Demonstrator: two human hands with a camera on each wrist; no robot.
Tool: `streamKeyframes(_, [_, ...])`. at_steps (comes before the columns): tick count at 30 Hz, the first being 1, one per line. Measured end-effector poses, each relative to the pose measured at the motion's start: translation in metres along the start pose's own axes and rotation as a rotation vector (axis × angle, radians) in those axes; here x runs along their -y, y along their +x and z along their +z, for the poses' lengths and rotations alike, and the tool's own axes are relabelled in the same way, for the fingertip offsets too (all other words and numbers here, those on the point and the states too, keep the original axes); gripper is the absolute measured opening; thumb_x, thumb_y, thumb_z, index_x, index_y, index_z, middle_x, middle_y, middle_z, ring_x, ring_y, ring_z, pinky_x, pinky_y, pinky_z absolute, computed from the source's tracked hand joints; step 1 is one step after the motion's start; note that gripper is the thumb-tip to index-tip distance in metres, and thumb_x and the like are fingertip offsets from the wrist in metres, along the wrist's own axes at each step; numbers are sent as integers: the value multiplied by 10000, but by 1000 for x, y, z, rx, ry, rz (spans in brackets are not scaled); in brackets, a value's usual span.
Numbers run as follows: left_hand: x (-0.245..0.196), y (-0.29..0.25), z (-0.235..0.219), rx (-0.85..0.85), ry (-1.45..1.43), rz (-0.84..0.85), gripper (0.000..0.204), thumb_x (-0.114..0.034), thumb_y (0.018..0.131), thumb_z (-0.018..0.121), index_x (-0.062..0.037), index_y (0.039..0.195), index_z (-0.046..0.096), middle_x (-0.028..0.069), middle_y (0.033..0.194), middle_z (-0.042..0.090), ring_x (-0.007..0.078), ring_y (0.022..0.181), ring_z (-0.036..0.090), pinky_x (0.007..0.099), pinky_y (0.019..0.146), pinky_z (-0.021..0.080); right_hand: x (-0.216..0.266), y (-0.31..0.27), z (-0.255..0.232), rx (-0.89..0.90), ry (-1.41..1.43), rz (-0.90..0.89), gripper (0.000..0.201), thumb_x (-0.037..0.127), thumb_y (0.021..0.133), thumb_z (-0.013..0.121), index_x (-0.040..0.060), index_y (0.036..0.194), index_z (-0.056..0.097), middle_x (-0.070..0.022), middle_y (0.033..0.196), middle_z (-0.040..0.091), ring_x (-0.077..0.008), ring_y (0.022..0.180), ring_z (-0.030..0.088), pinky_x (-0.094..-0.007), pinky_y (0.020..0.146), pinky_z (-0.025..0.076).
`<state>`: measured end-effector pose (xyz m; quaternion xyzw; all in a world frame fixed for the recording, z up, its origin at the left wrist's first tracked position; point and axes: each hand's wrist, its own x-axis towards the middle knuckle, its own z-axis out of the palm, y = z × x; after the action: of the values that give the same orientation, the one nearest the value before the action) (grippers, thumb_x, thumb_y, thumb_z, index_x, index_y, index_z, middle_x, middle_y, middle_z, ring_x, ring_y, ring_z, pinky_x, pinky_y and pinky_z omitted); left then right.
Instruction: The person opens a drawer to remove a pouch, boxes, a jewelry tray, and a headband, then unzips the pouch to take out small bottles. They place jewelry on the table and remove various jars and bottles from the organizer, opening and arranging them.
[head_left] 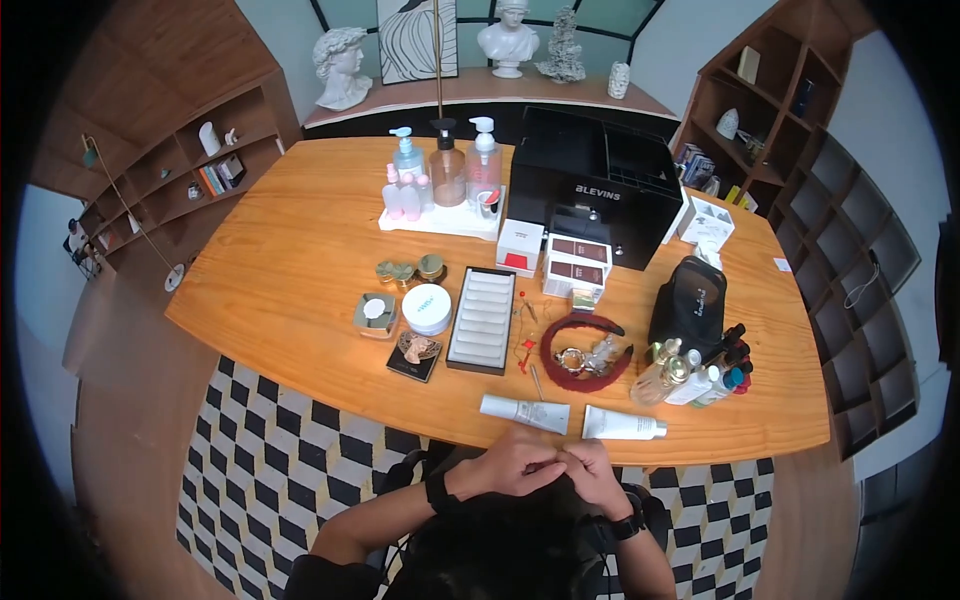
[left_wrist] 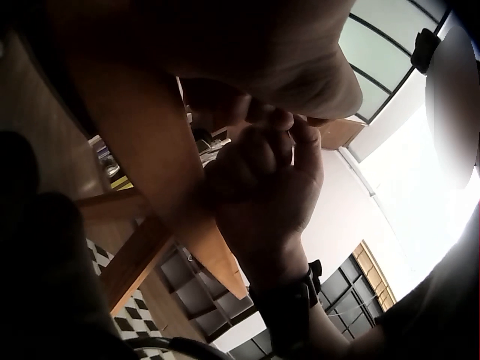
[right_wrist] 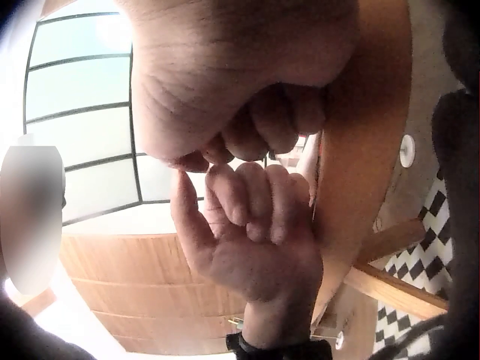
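Note:
At the table's front edge, the left hand [head_left: 515, 465] and right hand [head_left: 595, 475] meet at their fingertips, fingers loosely curled. No object shows between them. In the left wrist view the right hand [left_wrist: 266, 180] has its fingers bent toward the palm, near the dark underside of the left hand [left_wrist: 255, 60]. From the right wrist, the left hand [right_wrist: 259, 232] shows its bent fingers and a straighter thumb, just below the right hand [right_wrist: 240, 75]. Just beyond the hands lie two white tubes, one on the left [head_left: 525, 412] and one on the right [head_left: 622, 424].
Behind the tubes are a compartment tray [head_left: 484, 320], a dark red headband [head_left: 560, 378], jars [head_left: 427, 309] and several bottles [head_left: 660, 378]. Farther back stand pump bottles on a white stand [head_left: 440, 228], small boxes [head_left: 577, 265], a black case [head_left: 590, 190] and a black pouch [head_left: 688, 305].

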<state>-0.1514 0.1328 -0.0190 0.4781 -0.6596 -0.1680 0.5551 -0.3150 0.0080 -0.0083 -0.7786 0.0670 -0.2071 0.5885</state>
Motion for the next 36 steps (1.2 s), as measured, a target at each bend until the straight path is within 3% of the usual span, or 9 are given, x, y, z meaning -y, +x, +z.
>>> streamKeyframes(4, [6, -4, 2, 45, 6, -56, 279, -162, 1023, 680, -9, 791, 652, 153, 663, 606, 372, 592, 613, 460, 563, 441, 0, -4, 1, 1, 2, 36, 160, 60, 1046, 606, -23, 916, 647, -100, 709, 525, -152, 657, 462, -336, 615, 435])
streamKeyframes(8, [3, -2, 1, 18, -78, -134, 349, -239, 1067, 652, -15, 804, 705, 174, 655, 618, 374, 601, 633, 466, 571, 456, -2, -5, 7, -43, -4, 51, 217, 113, 1071, 625, -15, 897, 642, -89, 703, 527, -149, 651, 470, -335, 609, 435])
streamKeyframes(13, [-2, 6, -1, 18, -41, -136, 324, -231, 1064, 661, -18, 822, 694, 171, 650, 597, 367, 574, 616, 455, 553, 438, -7, -5, 9, -84, 8, 15, 276, 116, 1065, 663, -15, 835, 584, -62, 690, 474, -140, 645, 417, -320, 580, 386])
streamKeyframes(16, [0, 6, -2, -2, -41, -75, 251, -153, 1045, 677, -3, 844, 700, 164, 644, 562, 342, 537, 579, 433, 525, 396, -3, -3, 9, -89, 47, 22, 291, 114, 1057, 675, -15, 822, 563, -56, 687, 439, -140, 641, 391, -321, 570, 363])
streamKeyframes(19, [0, 5, -3, 12, -40, -73, 214, -155, 1039, 692, -3, 891, 724, 161, 645, 566, 334, 543, 591, 428, 528, 402, -1, -1, 6, -73, 28, 22, 291, 116, 1052, 683, -12, 822, 558, -57, 685, 427, -141, 635, 390, -323, 568, 361])
streamKeyframes(21, [-3, 7, -4, 18, -63, -128, 297, -232, 1056, 691, -20, 848, 702, 152, 624, 562, 349, 545, 579, 442, 536, 407, 0, -1, 7, -80, 26, 22, 295, 114, 1045, 691, -8, 816, 550, -70, 683, 416, -146, 629, 386, -325, 566, 360])
streamKeyframes(28, [2, 2, -2, 25, -91, -138, 227, -169, 1045, 695, -4, 892, 726, 161, 648, 573, 323, 546, 600, 421, 535, 406, -3, 1, 6, -72, -18, -4, 290, 121, 1038, 703, -3, 824, 553, -70, 681, 437, -147, 618, 409, -328, 568, 366])
streamKeyframes(34, [-1, 2, -5, -3, -113, -123, 344, -137, 1036, 698, -4, 726, 627, 155, 592, 505, 313, 497, 551, 410, 515, 370, -4, 0, 9, -85, 34, 31, 193, 106, 1033, 705, 2, 899, 614, -73, 697, 523, -171, 606, 482, -307, 570, 399])
streamKeyframes(36, [-1, -6, -7, -2, -152, -145, 427, -109, 1024, 707, -10, 657, 513, 137, 571, 446, 298, 468, 498, 417, 502, 327, -1, -2, 9, -97, 43, 37, 154, 97, 1030, 705, 4, 932, 633, -77, 695, 548, -176, 604, 511, -300, 568, 405])
